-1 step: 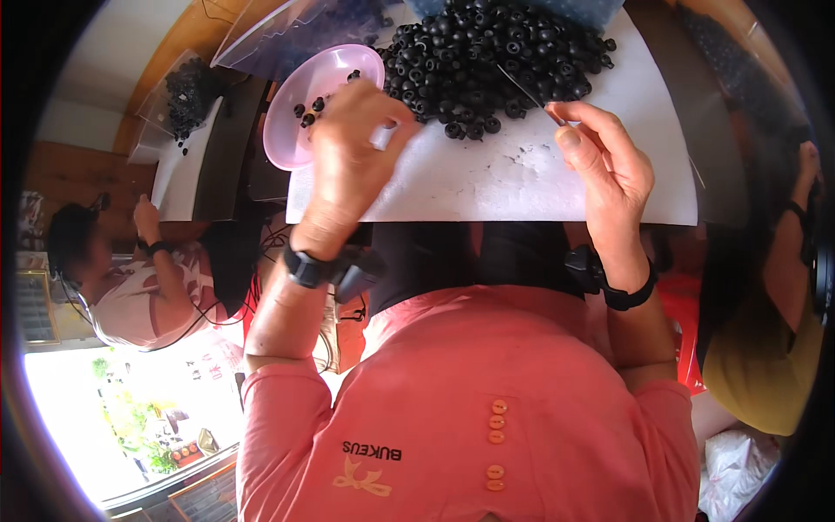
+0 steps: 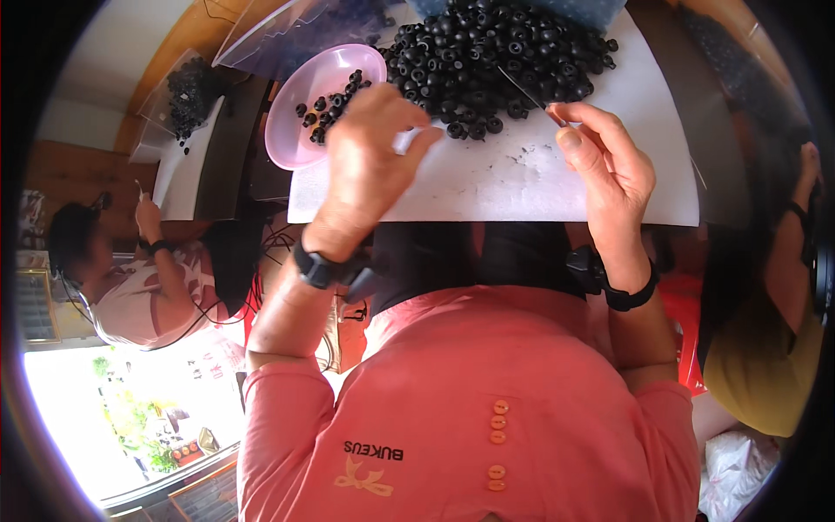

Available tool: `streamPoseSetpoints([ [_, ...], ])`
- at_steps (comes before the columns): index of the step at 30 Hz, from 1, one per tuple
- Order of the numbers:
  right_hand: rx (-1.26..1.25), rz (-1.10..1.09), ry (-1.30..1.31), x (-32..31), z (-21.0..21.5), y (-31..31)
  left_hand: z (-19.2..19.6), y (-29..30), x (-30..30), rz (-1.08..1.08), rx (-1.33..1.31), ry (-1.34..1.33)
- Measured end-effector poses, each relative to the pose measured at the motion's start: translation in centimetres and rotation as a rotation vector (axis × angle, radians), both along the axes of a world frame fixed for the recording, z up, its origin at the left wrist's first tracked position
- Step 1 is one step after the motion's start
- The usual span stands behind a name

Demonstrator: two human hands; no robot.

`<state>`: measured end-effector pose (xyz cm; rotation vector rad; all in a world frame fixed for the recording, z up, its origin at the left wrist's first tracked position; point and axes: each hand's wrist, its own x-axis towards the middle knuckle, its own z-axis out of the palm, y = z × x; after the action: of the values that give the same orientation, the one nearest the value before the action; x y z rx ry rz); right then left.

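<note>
Between the thumb and fingers of my right hand (image 2: 609, 161) is a thin metal pointed tool (image 2: 524, 88), its tip at the near side of a heap of small black hollow parts (image 2: 487, 61). My left hand (image 2: 370, 152) is blurred by motion beside the right rim of a pink oval bowl (image 2: 283, 143). Its thumb and index finger show apart with nothing visible between them; the other fingers are hidden. Several black parts (image 2: 320, 104) lie in the bowl. The heap rests on a white work surface (image 2: 504, 196), with dark crumbs scattered in front.
A clear plastic box (image 2: 304, 35) stands behind the bowl, and a bluish container (image 2: 557, 10) behind the heap. At the left, another person (image 2: 148, 278) sits by a similar heap (image 2: 191, 96). A person in a yellow top (image 2: 757, 374) is at the right edge.
My left hand has shifted right, away from the bowl, and its thumb and index finger have parted. More black parts show in the bowl. My right hand and its tool have hardly moved.
</note>
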<state>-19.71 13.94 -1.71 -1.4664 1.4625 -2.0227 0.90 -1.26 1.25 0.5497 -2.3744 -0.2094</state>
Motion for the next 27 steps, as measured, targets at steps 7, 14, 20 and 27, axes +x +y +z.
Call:
streamPoseSetpoints([
  [7, -0.006, 0.005, 0.042, 0.0, 0.1, 0.1, -1.1, 1.9, -2.8, 0.049, -0.161, -0.098],
  [14, -0.024, 0.018, 0.056, 0.2, -0.2, 0.0, -0.9, 1.8, 0.4, 0.038, 0.082, -0.02],
  [20, 0.015, 0.029, 0.09, 0.3, -0.2, -0.2, -1.4, 2.1, -1.1, 0.021, -0.064, -0.069],
  [27, 0.027, 0.027, 0.099, 0.4, -0.4, -0.7, -2.2, 0.9, -2.2, 0.067, -0.072, -0.145],
])
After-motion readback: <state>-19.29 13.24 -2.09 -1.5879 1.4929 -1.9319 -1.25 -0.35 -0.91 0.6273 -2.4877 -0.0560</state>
